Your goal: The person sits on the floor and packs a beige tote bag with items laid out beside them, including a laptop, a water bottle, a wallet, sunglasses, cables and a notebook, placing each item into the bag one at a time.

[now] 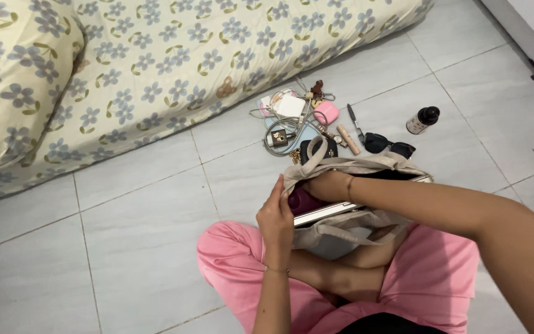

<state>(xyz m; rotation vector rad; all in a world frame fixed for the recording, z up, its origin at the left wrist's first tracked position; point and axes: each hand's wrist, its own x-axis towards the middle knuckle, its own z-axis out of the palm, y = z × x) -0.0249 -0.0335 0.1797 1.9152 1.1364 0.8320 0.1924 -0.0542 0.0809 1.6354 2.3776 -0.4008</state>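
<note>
Head view. A person sits cross-legged on the tiled floor (125, 210), pink trousers (230, 260) at lower centre of the frame. A beige cloth bag (347, 232) rests on the lap, mouth open toward upper centre, its long axis running left to right across the frame.

The right hand (326, 185) reaches in from the right edge and is plunged into the bag's mouth up to the wrist; fingers hidden inside, so cannot tell whether they are closed on anything. The left hand (276, 216) stands at the bag's left rim, fingers pinched shut on the cloth, holding the mouth open. A dark maroon rounded thing (304, 201) shows in the opening, between the two hands and touching or just beside the right wrist; the right hand is nearer. Beside it lies a flat silvery slab edge (329, 212), hard and smooth, parallel to the bag's long axis.

Above the bag, centre frame, a cluster on the floor: sunglasses (389, 145), small dark bottle (423, 119), pink round case (326, 112), pen (355, 122), tan tube (348, 140), tangled white cable (288, 127), black pouch (316, 150). Upper left: flower-print mattress (174, 55), soft, creased.
</note>
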